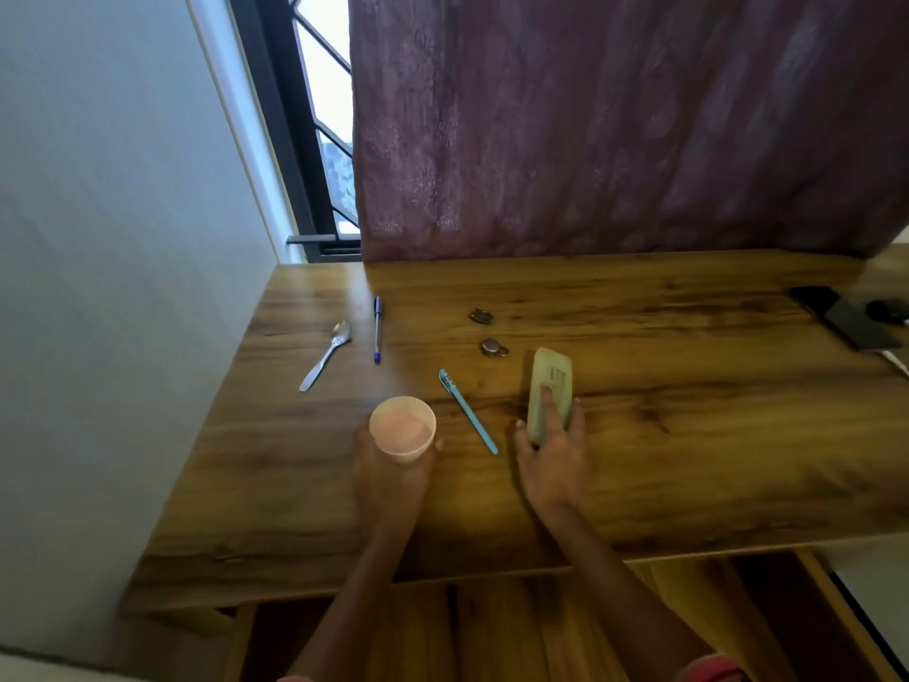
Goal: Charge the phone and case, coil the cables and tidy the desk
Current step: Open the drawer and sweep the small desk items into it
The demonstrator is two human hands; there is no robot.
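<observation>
Clutter lies scattered over a wooden desk (639, 460) that stands against a mauve curtain (615, 120) and a barred window (319, 115). The left hand (393, 479) wraps its fingers around a pink cup (403, 428) near the front middle of the desk; I cannot tell whether the cup's base touches the wood. The right hand (551, 450) grips a pale oblong device (553, 381), with the thumb on its left edge, the forefinger laid straight along its top and the other fingers on its right edge. Blur hides its details, so it may be a cased phone or a remote.

Between the hands lies a light blue pen (467, 411), set diagonally. Further back are a metal spoon (324, 354), a dark blue pen (377, 329) just beside it, and two small metal pieces (493, 348). Well apart at the far right edge sit a dark phone (856, 319) and a bit of white cable (895, 361).
</observation>
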